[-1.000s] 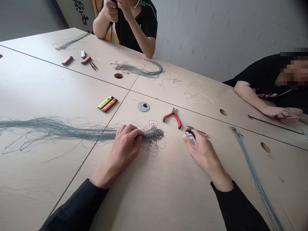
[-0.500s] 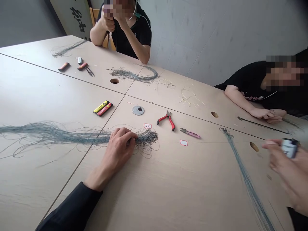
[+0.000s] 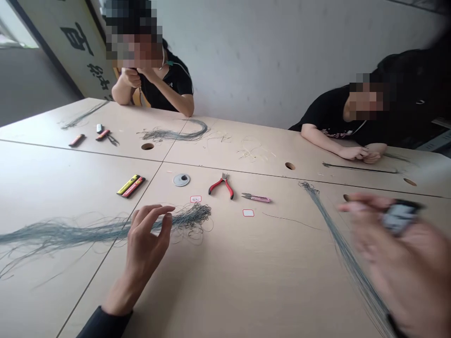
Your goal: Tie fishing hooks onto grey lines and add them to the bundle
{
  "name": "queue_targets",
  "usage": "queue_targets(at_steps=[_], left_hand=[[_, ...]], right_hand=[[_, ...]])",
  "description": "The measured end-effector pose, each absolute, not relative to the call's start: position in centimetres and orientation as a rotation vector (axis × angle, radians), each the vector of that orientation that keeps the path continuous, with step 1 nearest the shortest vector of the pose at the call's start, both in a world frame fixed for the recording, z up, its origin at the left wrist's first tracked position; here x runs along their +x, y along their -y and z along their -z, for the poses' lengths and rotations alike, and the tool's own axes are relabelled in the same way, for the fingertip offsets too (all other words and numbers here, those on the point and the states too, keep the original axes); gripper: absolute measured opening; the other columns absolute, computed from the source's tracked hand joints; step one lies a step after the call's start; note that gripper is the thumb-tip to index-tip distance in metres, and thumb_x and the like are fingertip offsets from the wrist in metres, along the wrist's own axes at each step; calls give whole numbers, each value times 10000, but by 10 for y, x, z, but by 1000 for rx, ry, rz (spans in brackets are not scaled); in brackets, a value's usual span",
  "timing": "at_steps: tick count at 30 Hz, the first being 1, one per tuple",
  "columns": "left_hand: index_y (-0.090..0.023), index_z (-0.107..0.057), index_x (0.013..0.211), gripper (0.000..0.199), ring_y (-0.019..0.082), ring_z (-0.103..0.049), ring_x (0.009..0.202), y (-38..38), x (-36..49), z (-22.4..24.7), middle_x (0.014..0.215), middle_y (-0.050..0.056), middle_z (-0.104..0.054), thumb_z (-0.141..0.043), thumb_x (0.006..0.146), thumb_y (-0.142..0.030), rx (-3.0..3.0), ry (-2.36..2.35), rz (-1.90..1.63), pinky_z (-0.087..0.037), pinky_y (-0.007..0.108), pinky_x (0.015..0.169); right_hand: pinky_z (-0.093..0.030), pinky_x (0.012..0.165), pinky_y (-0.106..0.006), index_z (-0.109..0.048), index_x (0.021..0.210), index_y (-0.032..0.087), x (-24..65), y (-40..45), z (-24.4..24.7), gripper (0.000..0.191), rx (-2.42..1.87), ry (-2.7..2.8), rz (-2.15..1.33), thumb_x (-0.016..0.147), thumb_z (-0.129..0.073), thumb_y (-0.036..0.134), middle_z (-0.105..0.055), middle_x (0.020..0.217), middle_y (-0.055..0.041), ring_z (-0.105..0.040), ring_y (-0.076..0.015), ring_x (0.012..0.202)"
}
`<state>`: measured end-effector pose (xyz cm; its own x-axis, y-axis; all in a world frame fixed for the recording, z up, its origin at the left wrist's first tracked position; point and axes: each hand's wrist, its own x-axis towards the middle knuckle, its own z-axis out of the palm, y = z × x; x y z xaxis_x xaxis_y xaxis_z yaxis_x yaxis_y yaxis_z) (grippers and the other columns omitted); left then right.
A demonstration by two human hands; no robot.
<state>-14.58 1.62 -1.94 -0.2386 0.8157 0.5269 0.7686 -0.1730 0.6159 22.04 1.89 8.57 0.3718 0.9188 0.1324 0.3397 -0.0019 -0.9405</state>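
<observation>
My left hand (image 3: pixel 148 244) is raised over a long bundle of blue-grey threads (image 3: pixel 88 232), its thumb and fingers apart with nothing visible between them. Dark, tangled looped ends (image 3: pixel 197 216) finish that bundle just right of my fingertips. On the right, my right hand (image 3: pixel 398 263) is blurred but closed round a white and black lighter (image 3: pixel 400 216). Below and left of this hand runs a second, thinner bundle of threads (image 3: pixel 334 230), partly hidden by it. A single thin thread (image 3: pixel 292 218) curves across the table between the two bundles.
Beyond my hands lie red-handled pliers (image 3: pixel 221 186), pink thread snips (image 3: pixel 256 197), a grey round cap (image 3: pixel 181 180), two lighters (image 3: pixel 131 186) and red-bordered labels (image 3: pixel 248 213). Two people in black (image 3: pixel 176 89) sit across the jointed table, with more thread bundles (image 3: pixel 176 135) before them.
My left hand has lifted off the bundle's looped end and opened its fingers. My right hand, with the lighter, has moved inward to the left. The camera view has shifted.
</observation>
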Motion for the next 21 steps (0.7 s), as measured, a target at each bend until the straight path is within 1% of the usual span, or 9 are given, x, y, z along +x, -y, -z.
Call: queue_targets(at_steps=[1, 2, 5, 9, 11, 14, 16, 18, 21], left_hand=[[-263, -686, 1033, 135, 251, -600, 1029, -13, -137, 12, 1030, 55, -664, -570, 985, -213, 1874, -1959, -1442, -475, 433, 925], [-270, -686, 1040, 134, 242, -605, 1031, -11, -126, 6, 1036, 49, -659, -579, 985, -210, 1839, -1908, -1475, -483, 418, 915], [-279, -688, 1045, 146, 218, -619, 1009, -4, -87, -11, 1039, 41, -653, -572, 991, -208, 1763, -1658, -1496, -508, 375, 864], [-275, -679, 1088, 154, 221, -634, 1060, -5, -42, -14, 1102, 51, -684, -549, 1008, -255, 1634, -1444, -1417, -515, 375, 902], [-275, -672, 1112, 158, 223, -635, 1077, -7, -28, -8, 1133, 53, -697, -551, 1012, -289, 1549, -1391, -1383, -510, 383, 928], [-271, -671, 1139, 185, 232, -633, 1107, -9, -17, 5, 1171, 61, -708, -564, 1015, -357, 1459, -1309, -1321, -494, 402, 968], [-261, -679, 1122, 206, 241, -644, 1085, -9, -14, 14, 1137, 68, -714, -596, 1000, -406, 1386, -1263, -1302, -498, 409, 966], [-249, -686, 1080, 219, 241, -663, 1030, -9, -13, 22, 1062, 64, -717, -643, 973, -435, 1286, -1233, -1303, -509, 406, 942], [-230, -695, 980, 191, 219, -675, 943, -11, -13, 31, 955, 44, -712, -685, 950, -418, 1195, -1211, -1281, -519, 372, 887]], right_hand=[[-341, 384, -293, -734, 1113, 321, 206, -20, -82, 374, -1543, 1153, -697, 834, -789, 564, -713, 872, -76, -394, -135, 498], [-309, 368, -277, -741, 1093, 289, 193, -21, -78, 408, -1498, 1189, -844, 807, -805, 572, -721, 896, -80, -373, -111, 475], [-296, 384, -244, -721, 1173, 242, 164, -22, -68, 444, -1409, 1240, -1163, 866, -750, 561, -738, 962, -92, -331, -71, 462], [-282, 400, -229, -680, 1238, 237, 151, -20, -57, 454, -1367, 1218, -1326, 906, -710, 545, -748, 1024, -92, -323, -57, 459], [-273, 404, -227, -656, 1260, 240, 150, -20, -52, 457, -1359, 1226, -1392, 922, -690, 545, -751, 997, -79, -311, -59, 456], [-254, 405, -222, -634, 1262, 251, 149, -20, -43, 414, -1346, 1263, -1431, 952, -656, 524, -745, 937, -49, -289, -68, 461], [-241, 402, -222, -632, 1244, 252, 148, -22, -34, 379, -1347, 1272, -1434, 965, -640, 508, -731, 897, -31, -267, -73, 461], [-253, 409, -224, -636, 1221, 245, 147, -24, -24, 355, -1354, 1274, -1437, 970, -634, 496, -709, 862, -18, -275, -80, 470], [-267, 418, -223, -647, 1184, 233, 147, -27, -8, 344, -1375, 1289, -1461, 961, -648, 495, -678, 831, -3, -296, -82, 484]])
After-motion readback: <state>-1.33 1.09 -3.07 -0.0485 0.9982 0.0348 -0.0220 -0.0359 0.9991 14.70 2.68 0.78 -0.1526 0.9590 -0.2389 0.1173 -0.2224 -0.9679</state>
